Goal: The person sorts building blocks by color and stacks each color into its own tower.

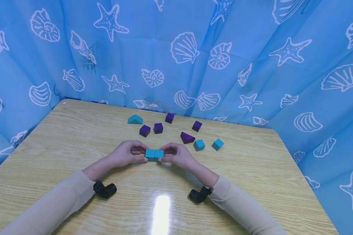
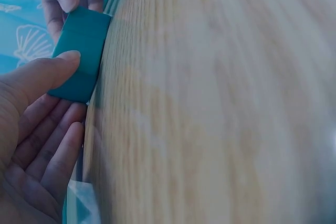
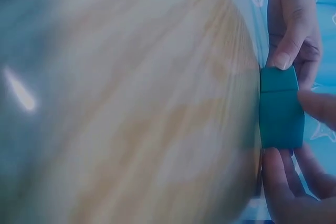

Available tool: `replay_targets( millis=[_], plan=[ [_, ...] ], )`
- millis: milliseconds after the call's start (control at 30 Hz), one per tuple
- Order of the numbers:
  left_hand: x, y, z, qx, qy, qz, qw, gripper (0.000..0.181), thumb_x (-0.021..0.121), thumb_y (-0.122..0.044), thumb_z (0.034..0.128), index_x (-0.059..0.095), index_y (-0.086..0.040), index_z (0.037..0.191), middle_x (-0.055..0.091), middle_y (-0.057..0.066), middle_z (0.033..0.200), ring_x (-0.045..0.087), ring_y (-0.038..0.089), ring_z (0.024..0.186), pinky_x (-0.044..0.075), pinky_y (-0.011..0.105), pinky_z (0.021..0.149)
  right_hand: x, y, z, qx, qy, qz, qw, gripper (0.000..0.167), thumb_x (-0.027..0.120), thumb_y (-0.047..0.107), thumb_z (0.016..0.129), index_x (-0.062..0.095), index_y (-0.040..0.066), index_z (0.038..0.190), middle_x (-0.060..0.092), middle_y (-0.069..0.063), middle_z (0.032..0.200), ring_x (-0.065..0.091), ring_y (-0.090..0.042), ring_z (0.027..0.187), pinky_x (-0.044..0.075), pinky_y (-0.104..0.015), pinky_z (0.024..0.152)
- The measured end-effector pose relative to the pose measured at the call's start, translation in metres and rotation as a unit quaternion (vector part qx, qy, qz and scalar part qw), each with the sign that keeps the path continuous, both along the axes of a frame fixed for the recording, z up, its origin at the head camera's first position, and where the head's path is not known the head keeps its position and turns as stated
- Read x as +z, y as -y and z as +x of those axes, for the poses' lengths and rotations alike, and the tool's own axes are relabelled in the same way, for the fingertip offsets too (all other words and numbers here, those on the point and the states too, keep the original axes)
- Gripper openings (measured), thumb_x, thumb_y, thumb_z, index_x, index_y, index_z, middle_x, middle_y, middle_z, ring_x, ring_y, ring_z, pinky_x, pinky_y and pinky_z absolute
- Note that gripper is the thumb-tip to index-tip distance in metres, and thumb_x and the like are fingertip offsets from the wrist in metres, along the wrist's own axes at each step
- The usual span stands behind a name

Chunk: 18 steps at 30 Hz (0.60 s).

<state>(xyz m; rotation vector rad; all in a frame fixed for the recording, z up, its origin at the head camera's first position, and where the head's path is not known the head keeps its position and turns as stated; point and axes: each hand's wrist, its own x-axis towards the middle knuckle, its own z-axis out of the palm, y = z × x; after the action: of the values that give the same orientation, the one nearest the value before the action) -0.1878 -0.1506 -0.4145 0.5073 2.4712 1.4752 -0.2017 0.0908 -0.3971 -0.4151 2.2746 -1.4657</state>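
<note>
Two blue toy cubes sit side by side on the table, their faces touching. My left hand (image 1: 127, 152) pinches the left blue cube (image 1: 149, 153) from its outer side, with the thumb on the near face. From the other side, my right hand (image 1: 178, 156) holds the right blue cube (image 1: 159, 154) between thumb and fingers. In the left wrist view the left thumb (image 2: 65, 62) presses on a blue face. A thin seam between the cubes (image 3: 281, 116) shows in the right wrist view. Part of each cube's outer end is hidden by fingers.
Behind the hands lie a blue triangular block (image 1: 135, 119), several purple cubes (image 1: 158, 128) and a purple triangular block (image 1: 187, 137). Two loose blue cubes (image 1: 199, 145) stand to the right. A blue shell-patterned curtain (image 1: 164, 52) hangs along the wooden table's (image 1: 241, 182) far edge.
</note>
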Motion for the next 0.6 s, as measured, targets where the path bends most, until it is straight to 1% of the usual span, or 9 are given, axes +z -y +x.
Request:
replay_targets(
  millis=[100,233,300,467,600],
  plan=[
    [0.0,0.0,0.0,-0.001,-0.001,0.002,1.0,0.034,0.076,-0.013,0.0826,0.066,-0.002,0.114,0.066,0.012,0.113,0.064,0.025,0.105,0.055,0.033,0.094,0.002,-0.002,-0.001,0.001,-0.001,0.001,1.0,0.043,0.077,0.015,0.08,0.063,0.001,0.119,0.066,-0.014,0.115,0.064,-0.023,0.105,0.054,-0.031,0.093],
    [-0.002,0.0,-0.001,-0.003,-0.004,0.004,1.0,0.034,0.076,-0.014,0.0823,0.066,-0.003,0.113,0.066,0.011,0.112,0.064,0.024,0.105,0.055,0.033,0.094,0.005,-0.011,-0.005,-0.003,-0.011,-0.001,0.9999,0.044,0.076,0.016,0.082,0.062,0.001,0.121,0.065,-0.013,0.119,0.062,-0.024,0.109,0.053,-0.033,0.096],
    [-0.003,0.0,-0.001,-0.003,-0.006,0.003,1.0,0.035,0.076,-0.014,0.0821,0.067,-0.003,0.113,0.066,0.011,0.112,0.064,0.024,0.104,0.055,0.032,0.094,0.007,-0.017,-0.007,-0.012,-0.018,-0.002,0.9998,0.044,0.075,0.016,0.082,0.062,0.002,0.122,0.065,-0.013,0.12,0.062,-0.024,0.11,0.053,-0.034,0.096],
    [-0.002,0.002,-0.001,-0.004,-0.003,0.002,1.0,0.036,0.077,-0.014,0.0818,0.066,-0.003,0.114,0.065,0.012,0.114,0.063,0.025,0.106,0.055,0.031,0.094,0.014,-0.029,-0.008,-0.034,-0.04,0.002,0.9986,0.043,0.073,0.014,0.084,0.061,0.001,0.123,0.062,-0.016,0.124,0.059,-0.03,0.116,0.054,-0.037,0.096],
    [-0.001,0.002,-0.001,-0.008,0.002,0.006,1.0,0.037,0.076,-0.014,0.0819,0.066,-0.003,0.115,0.064,0.012,0.115,0.062,0.026,0.107,0.054,0.031,0.094,0.019,-0.04,-0.008,-0.051,-0.052,0.01,0.9973,0.042,0.072,0.015,0.085,0.059,0.001,0.124,0.06,-0.015,0.128,0.059,-0.032,0.117,0.054,-0.037,0.095]
  ],
)
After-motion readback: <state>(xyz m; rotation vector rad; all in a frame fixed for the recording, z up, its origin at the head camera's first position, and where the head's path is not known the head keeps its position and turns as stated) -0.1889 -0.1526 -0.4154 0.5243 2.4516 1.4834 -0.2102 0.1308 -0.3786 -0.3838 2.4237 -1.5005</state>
